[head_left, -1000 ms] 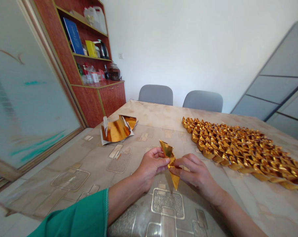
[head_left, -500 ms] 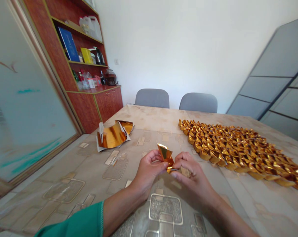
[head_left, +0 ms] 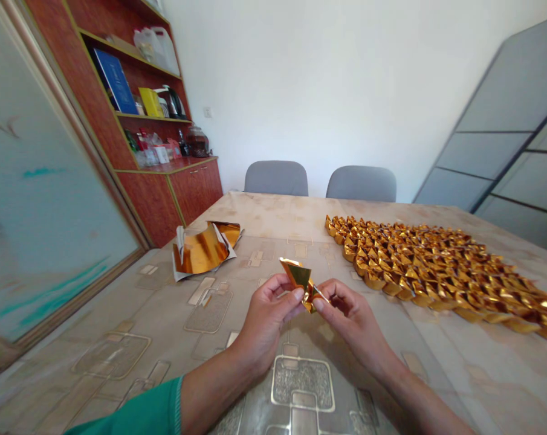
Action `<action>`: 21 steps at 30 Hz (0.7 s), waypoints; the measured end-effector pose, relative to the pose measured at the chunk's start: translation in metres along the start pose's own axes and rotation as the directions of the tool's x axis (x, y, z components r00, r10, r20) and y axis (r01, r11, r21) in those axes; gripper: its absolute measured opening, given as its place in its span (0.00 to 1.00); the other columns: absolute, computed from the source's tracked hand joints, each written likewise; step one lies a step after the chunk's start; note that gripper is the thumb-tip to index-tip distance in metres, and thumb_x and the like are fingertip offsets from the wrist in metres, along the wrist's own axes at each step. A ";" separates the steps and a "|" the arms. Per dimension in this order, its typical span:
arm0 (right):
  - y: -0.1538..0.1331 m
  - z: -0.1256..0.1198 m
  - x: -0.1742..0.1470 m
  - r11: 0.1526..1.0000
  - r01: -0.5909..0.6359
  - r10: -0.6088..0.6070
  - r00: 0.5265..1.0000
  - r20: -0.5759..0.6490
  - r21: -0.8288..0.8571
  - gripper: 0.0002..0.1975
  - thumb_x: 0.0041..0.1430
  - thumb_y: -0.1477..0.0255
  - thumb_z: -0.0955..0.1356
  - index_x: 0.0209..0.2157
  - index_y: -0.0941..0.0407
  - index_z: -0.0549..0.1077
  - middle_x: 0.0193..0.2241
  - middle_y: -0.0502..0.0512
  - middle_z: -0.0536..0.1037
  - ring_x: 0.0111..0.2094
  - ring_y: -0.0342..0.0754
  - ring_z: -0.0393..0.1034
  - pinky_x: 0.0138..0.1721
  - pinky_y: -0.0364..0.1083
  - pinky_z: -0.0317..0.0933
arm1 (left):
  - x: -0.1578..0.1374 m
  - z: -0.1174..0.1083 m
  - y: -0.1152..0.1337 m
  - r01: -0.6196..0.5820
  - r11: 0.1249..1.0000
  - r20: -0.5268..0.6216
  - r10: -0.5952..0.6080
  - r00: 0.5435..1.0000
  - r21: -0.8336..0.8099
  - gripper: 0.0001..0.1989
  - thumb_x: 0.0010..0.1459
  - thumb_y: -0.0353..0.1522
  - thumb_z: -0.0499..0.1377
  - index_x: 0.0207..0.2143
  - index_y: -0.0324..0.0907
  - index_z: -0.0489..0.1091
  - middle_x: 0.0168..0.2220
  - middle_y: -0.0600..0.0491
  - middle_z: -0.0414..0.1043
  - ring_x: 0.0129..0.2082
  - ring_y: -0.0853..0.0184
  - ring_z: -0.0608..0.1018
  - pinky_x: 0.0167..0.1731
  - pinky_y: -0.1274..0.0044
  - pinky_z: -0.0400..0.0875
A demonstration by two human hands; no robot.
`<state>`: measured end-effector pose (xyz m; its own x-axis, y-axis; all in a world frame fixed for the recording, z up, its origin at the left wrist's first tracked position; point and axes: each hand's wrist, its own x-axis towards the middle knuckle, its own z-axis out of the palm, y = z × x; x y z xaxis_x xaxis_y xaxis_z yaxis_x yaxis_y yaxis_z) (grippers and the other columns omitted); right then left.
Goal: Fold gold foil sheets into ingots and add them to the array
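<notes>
A piece of folded gold foil paper point(head_left: 299, 277) is held up between both hands above the table, with a pointed flap standing up on its left. My left hand point(head_left: 269, 308) pinches its left side, thumb in front and fingers behind. On the other side, my right hand point(head_left: 346, 307) grips the lower right edge between thumb and fingers. Beyond my left hand lies a small stack of gold foil sheets point(head_left: 203, 251) with white edges, curled up at the sides. To the right spread rows of many folded gold foil pieces point(head_left: 418, 260), packed close together.
The table point(head_left: 273, 208) has a clear patterned cover. Two grey chairs point(head_left: 276, 178) stand at its far side. A reddish wooden cabinet point(head_left: 196, 187) with bottles and boxes is at the back left, beside a frosted glass door point(head_left: 51, 181). Grey panels point(head_left: 495, 121) stand at the right.
My right thumb has moved up onto the foil's front, and the foil has turned slightly in my fingers. The view has shifted a little to the right.
</notes>
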<state>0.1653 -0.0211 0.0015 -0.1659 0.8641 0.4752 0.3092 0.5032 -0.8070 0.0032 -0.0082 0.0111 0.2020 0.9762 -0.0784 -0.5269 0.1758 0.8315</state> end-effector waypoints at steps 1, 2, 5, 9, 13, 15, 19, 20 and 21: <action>-0.003 -0.001 0.001 0.999 0.049 -0.049 0.999 0.013 -0.014 0.06 0.63 0.68 0.66 0.31 0.52 0.68 0.28 0.51 0.72 0.30 0.47 0.66 0.30 0.45 0.63 | 0.001 0.000 0.001 0.012 1.000 -0.005 -0.012 1.000 -0.017 0.14 0.46 0.31 0.71 0.35 0.38 0.73 0.34 0.52 0.76 0.35 0.69 0.77 0.40 0.76 0.73; -0.006 -0.003 0.001 0.994 0.100 -0.099 0.995 0.033 -0.038 0.03 0.61 0.68 0.67 0.34 0.52 0.69 0.31 0.51 0.72 0.32 0.47 0.67 0.31 0.45 0.64 | 0.002 -0.001 0.002 0.023 0.999 -0.009 -0.023 1.000 -0.036 0.14 0.45 0.31 0.71 0.35 0.38 0.73 0.33 0.53 0.76 0.34 0.69 0.77 0.40 0.76 0.74; -0.011 -0.009 0.004 0.970 0.217 -0.206 0.973 0.101 -0.110 0.08 0.59 0.72 0.69 0.42 0.50 0.71 0.37 0.52 0.73 0.37 0.49 0.68 0.35 0.46 0.65 | 0.004 -0.004 0.005 0.051 0.996 0.009 -0.051 0.999 -0.067 0.15 0.43 0.29 0.72 0.33 0.38 0.72 0.34 0.53 0.75 0.34 0.70 0.77 0.40 0.77 0.75; -0.010 -0.014 0.006 0.962 0.251 -0.234 0.961 0.146 -0.110 0.07 0.61 0.73 0.69 0.41 0.50 0.72 0.36 0.51 0.73 0.37 0.47 0.69 0.36 0.46 0.66 | 0.004 -0.008 0.004 0.059 0.997 0.043 -0.057 0.997 -0.047 0.14 0.45 0.28 0.71 0.35 0.37 0.74 0.33 0.53 0.75 0.33 0.72 0.77 0.37 0.79 0.74; -0.007 -0.015 0.007 0.974 0.222 -0.214 0.964 0.159 -0.035 0.02 0.62 0.71 0.69 0.37 0.51 0.74 0.33 0.51 0.74 0.36 0.46 0.70 0.36 0.46 0.67 | 0.003 -0.009 0.001 0.051 0.998 0.029 -0.050 0.998 -0.028 0.14 0.44 0.28 0.71 0.34 0.37 0.74 0.31 0.54 0.74 0.31 0.71 0.76 0.35 0.79 0.75; -0.006 -0.017 0.007 0.975 0.220 -0.216 0.963 0.164 -0.009 0.02 0.63 0.69 0.69 0.37 0.51 0.75 0.32 0.51 0.75 0.35 0.46 0.71 0.36 0.46 0.67 | 0.003 -0.008 0.001 0.042 0.999 0.020 -0.041 0.999 -0.015 0.13 0.44 0.29 0.71 0.34 0.37 0.74 0.31 0.54 0.73 0.31 0.71 0.76 0.35 0.78 0.75; -0.007 -0.020 0.007 0.972 0.231 -0.235 0.951 0.199 0.043 0.08 0.64 0.64 0.68 0.40 0.51 0.76 0.33 0.52 0.76 0.36 0.47 0.72 0.37 0.48 0.67 | 0.002 -0.007 0.003 0.012 1.000 0.006 -0.012 1.000 0.012 0.12 0.44 0.29 0.71 0.32 0.37 0.74 0.30 0.54 0.73 0.30 0.72 0.75 0.33 0.79 0.74; -0.007 -0.020 0.007 0.973 0.227 -0.232 0.950 0.209 0.050 0.08 0.64 0.63 0.68 0.40 0.51 0.76 0.33 0.52 0.76 0.36 0.47 0.72 0.37 0.48 0.67 | 0.002 -0.007 0.003 0.006 1.000 0.009 -0.007 1.000 0.018 0.12 0.44 0.29 0.71 0.32 0.37 0.74 0.30 0.54 0.73 0.29 0.72 0.75 0.32 0.80 0.73; -0.007 -0.019 0.006 0.974 0.219 -0.225 0.951 0.213 0.053 0.09 0.63 0.62 0.67 0.39 0.51 0.76 0.33 0.52 0.75 0.35 0.47 0.71 0.36 0.48 0.66 | 0.002 -0.006 0.002 0.006 1.000 0.014 -0.006 1.000 0.021 0.12 0.44 0.29 0.71 0.32 0.37 0.75 0.30 0.54 0.73 0.29 0.72 0.75 0.32 0.80 0.73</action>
<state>0.1798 -0.0192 0.0167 -0.4269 0.7110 0.5588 0.2156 0.6801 -0.7007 -0.0030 -0.0053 0.0093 0.2166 0.9733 -0.0756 -0.5082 0.1785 0.8426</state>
